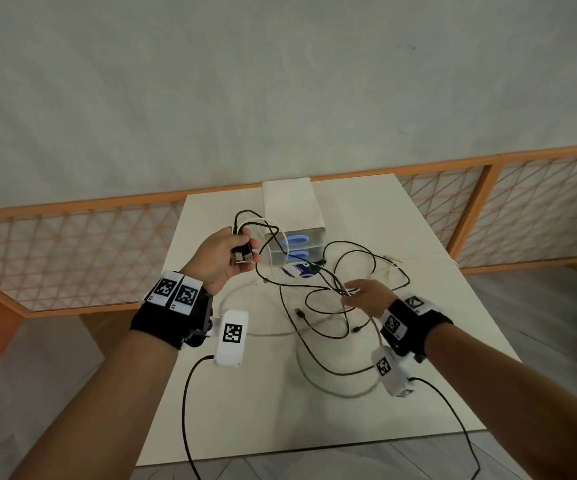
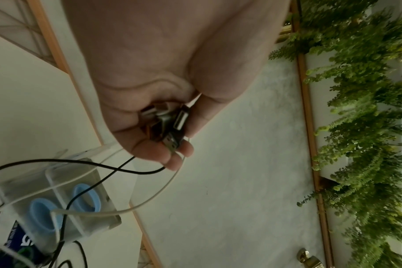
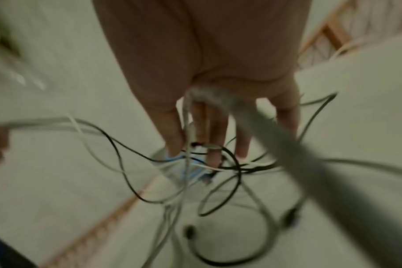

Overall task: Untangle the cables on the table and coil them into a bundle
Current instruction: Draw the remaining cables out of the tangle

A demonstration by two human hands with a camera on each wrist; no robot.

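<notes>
Several black and white cables (image 1: 337, 288) lie tangled in loops across the middle of the white table (image 1: 280, 427). My left hand (image 1: 245, 252) is raised above the table's far left and grips a bunch of USB plugs (image 1: 244, 257); the left wrist view shows the plugs (image 2: 172, 143) held between thumb and curled fingers (image 2: 170, 159), with black and white leads trailing down. My right hand (image 1: 353, 296) hovers low over the tangle with straight fingers (image 3: 215, 137) poked through the loops. A white cable (image 3: 207, 92) drapes across them near the knuckles. That view is blurred.
A clear drawer box (image 1: 295, 216) with blue items stands at the table's far middle, under some cable loops, with a dark blue packet (image 1: 301, 270) in front of it. A wooden lattice railing (image 1: 72, 237) runs behind. Black wrist-camera leads (image 1: 185, 410) hang off the near edge.
</notes>
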